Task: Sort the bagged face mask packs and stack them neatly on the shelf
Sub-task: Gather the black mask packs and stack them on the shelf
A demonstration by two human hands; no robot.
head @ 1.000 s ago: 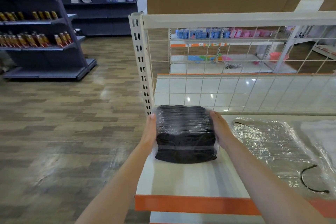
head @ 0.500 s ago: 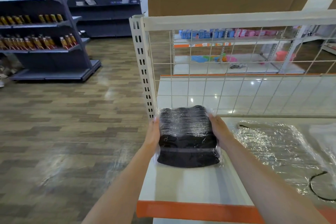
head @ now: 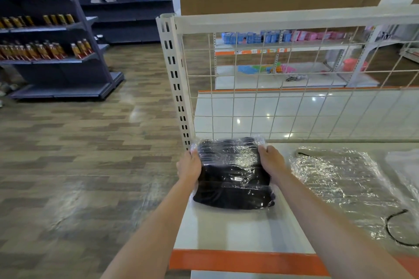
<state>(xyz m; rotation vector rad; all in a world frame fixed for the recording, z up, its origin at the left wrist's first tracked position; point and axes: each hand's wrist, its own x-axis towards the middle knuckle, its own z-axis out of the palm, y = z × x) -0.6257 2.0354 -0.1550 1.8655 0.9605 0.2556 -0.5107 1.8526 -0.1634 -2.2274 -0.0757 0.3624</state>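
Stretching across the lower right of the view, the white shelf (head: 238, 231) with its orange front edge carries everything at hand, and a white wire grid panel (head: 294, 106) fixed to a slotted upright post (head: 175, 79) stands along its back. To the right on the shelf lies a crumpled sheet of clear plastic wrap (head: 335, 186), and a thin black loop (head: 395, 229) rests on its near right part. At the shelf's back left corner, just beside the post, sits the pack of black face masks (head: 233, 174) in a clear bag, lying flat on the shelf surface. The left hand (head: 188, 166) holds the pack's left side, its fingers curled round the edge, and the right hand (head: 272, 161) grips the right side the same way, fingers wrapped over the bag's far corner.
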